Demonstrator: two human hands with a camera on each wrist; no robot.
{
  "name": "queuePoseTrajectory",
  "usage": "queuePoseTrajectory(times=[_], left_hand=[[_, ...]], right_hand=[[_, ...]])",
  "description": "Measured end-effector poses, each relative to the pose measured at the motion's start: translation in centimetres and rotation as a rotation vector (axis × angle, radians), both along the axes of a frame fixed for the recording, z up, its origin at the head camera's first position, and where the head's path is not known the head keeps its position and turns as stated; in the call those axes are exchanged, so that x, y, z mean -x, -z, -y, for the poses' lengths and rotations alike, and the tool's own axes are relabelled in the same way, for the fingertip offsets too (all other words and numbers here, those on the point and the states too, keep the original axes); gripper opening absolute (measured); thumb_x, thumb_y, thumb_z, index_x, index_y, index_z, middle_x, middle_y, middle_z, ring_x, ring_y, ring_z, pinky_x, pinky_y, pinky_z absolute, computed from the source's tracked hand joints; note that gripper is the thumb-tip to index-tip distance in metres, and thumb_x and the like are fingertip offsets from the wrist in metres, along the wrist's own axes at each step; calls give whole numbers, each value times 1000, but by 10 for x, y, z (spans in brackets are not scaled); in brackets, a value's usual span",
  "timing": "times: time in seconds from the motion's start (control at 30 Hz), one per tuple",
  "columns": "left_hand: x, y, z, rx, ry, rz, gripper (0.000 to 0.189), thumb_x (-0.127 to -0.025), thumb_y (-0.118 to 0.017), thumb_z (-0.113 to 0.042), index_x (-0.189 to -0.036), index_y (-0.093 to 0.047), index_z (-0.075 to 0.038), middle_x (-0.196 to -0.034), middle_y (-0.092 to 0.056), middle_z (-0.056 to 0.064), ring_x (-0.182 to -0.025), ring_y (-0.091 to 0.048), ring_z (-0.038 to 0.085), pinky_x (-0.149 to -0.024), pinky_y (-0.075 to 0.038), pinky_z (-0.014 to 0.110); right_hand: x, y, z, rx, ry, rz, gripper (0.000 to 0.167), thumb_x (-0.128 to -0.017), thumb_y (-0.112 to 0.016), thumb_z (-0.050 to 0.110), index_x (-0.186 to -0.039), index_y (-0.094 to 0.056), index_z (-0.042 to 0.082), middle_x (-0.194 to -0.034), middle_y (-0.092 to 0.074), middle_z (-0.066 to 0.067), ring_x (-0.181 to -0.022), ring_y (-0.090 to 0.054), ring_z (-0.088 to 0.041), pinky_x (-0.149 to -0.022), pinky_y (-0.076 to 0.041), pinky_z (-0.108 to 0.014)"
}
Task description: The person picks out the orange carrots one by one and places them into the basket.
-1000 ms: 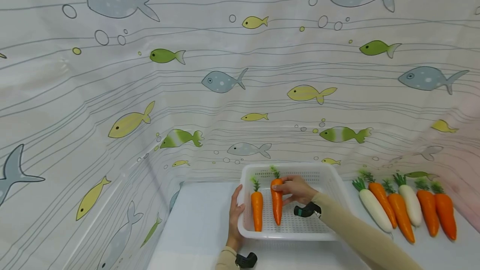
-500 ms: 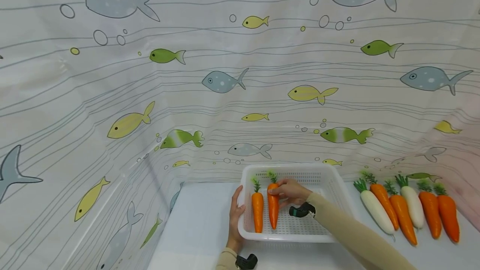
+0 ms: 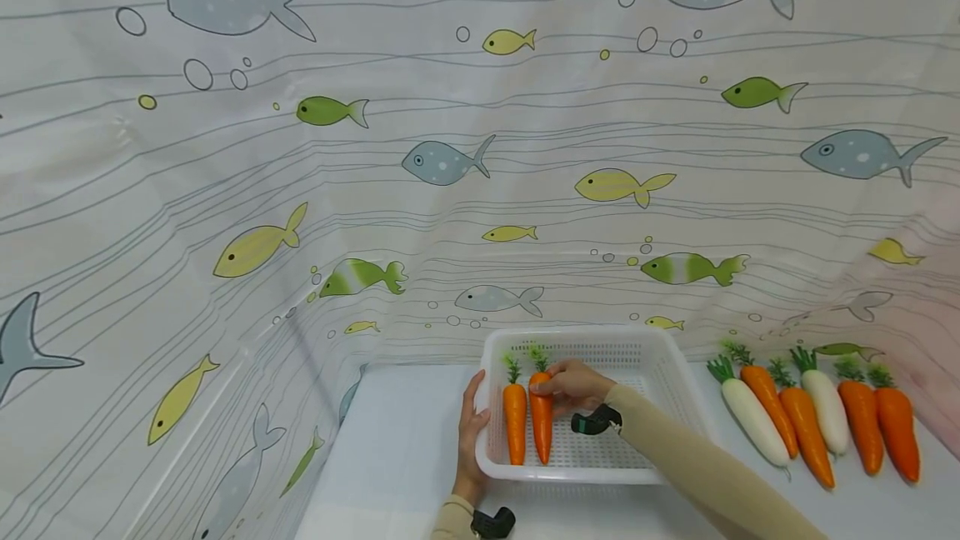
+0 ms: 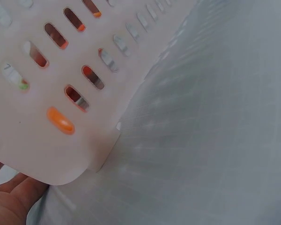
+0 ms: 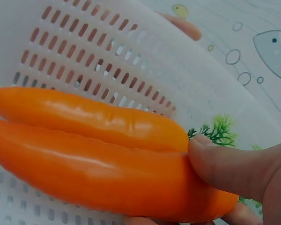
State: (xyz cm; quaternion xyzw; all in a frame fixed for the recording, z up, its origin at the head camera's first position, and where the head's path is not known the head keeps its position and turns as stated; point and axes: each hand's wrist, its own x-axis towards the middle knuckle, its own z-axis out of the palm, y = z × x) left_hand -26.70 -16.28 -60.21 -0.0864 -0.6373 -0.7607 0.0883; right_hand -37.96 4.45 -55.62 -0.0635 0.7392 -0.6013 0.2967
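My right hand [image 3: 576, 383] holds an orange carrot [image 3: 542, 427] near its leafy top, inside a white perforated plastic basket [image 3: 577, 475]. In the right wrist view the thumb [image 5: 225, 164] presses on top of this carrot [image 5: 84, 173], with fingertips partly hidden below it. Close alongside lies another carrot [image 3: 515, 423], pointing the same way, green leaves at the far end. My left hand [image 3: 469, 432] rests against the basket's left side, its fingers extended along the outer wall. The left wrist view catches only part of this hand [image 4: 14, 199] by the basket's corner.
Right of the basket, a row of carrots [image 3: 862, 423] and white radishes [image 3: 753, 422] lies on the white table [image 3: 397, 440]. A fish-print curtain [image 3: 450, 232] hangs close behind and at the left.
My right hand has moved left with the carrot, bringing it from a gap away to close beside the other carrot in the basket. My left hand has stayed at the basket's left side.
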Motion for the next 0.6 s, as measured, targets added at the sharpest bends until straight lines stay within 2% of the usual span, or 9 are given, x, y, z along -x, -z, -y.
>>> queuePoseTrajectory(times=[0.13, 0.2, 0.47, 0.6], left_hand=[[0, 0, 0, -17, 5, 4, 69, -100, -31, -25, -169, -22, -24, -177, -20, 7, -158, -26, 44, -128, -23, 65], [0, -1, 0, -19, 3, 8, 69, -100, -31, -26, -169, -22, -23, -177, -20, 7, -158, -27, 44, -127, -23, 65], [0, -1, -1, -18, -1, 8, 69, -100, -31, -26, -169, -22, -22, -177, -21, 8, -157, -28, 44, -127, -24, 64], [-1, -1, -1, -25, 1, 17, 69, -100, -31, -26, -169, -22, -24, -177, -21, 7, -158, -29, 43, -127, -24, 63]], right_hand=[[1, 3, 3, -15, 12, -21, 21, -91, -82, 17, -89, -66, 4, -99, -73, -11, -82, -73, -22, -72, -67, -41], [0, 3, 4, -29, 25, -39, 22, -90, -84, 17, -96, -70, 1, -99, -74, -12, -82, -74, -21, -71, -67, -41], [-4, 2, 4, -95, 68, -106, 27, -85, -88, 16, -95, -68, 1, -95, -72, -12, -76, -72, -19, -67, -66, -37], [-6, 0, 5, -124, 99, -140, 35, -83, -91, 16, -102, -66, -1, -99, -69, -14, -78, -73, -21, -68, -66, -37]])
